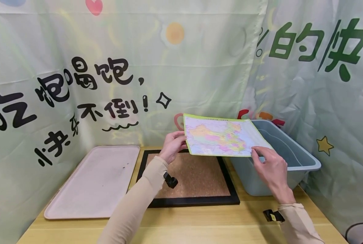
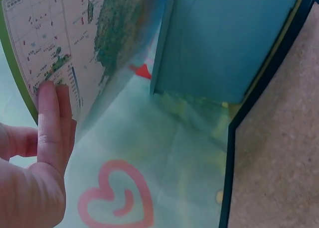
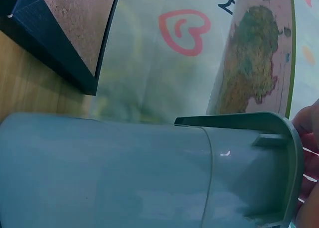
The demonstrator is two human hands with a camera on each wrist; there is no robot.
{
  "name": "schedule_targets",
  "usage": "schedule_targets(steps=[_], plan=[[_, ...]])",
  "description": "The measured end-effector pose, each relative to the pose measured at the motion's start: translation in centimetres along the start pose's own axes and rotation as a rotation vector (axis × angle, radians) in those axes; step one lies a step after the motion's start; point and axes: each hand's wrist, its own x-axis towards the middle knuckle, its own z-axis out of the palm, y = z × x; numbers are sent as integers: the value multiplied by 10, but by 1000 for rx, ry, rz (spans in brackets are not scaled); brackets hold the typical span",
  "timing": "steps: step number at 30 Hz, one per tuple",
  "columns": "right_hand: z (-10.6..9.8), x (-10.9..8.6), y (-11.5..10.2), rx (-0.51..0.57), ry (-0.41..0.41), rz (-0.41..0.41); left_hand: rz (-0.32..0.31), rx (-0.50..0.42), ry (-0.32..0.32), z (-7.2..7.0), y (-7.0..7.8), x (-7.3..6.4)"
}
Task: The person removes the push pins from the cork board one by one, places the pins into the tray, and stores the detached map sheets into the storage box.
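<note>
A thin map sheet (image 1: 218,136) with a lime-green border hangs level in the air, its colourful printed side up in the head view. My left hand (image 1: 173,146) pinches its left edge, and my right hand (image 1: 271,167) pinches the near right corner. From below, the left wrist view shows a second printed map on the underside, with fingers (image 2: 49,118) lying flat against it. The sheet overlaps the far part of a black-framed cork board (image 1: 196,179) and the left rim of a grey-blue plastic bin (image 1: 257,179). In the right wrist view the bin hides part of the right hand.
On the left of the wooden table (image 1: 181,220) lies a pale pink tray (image 1: 93,183) with a few dark specks. Printed fabric curtains (image 1: 199,74) stand behind and at both sides. A dark-rimmed object (image 1: 362,232) shows at the lower right corner.
</note>
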Motion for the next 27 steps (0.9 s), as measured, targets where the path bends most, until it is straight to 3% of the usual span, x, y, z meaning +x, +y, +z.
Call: schedule_targets(steps=[8,15,27], plan=[[2,-1,0,0,1,4,1,36,9,27,15,2],[4,1,-2,-10,-12,19,53,6,17,55,24,6],[7,0,-2,7,20,-12,82,-23,22,94,20,17]])
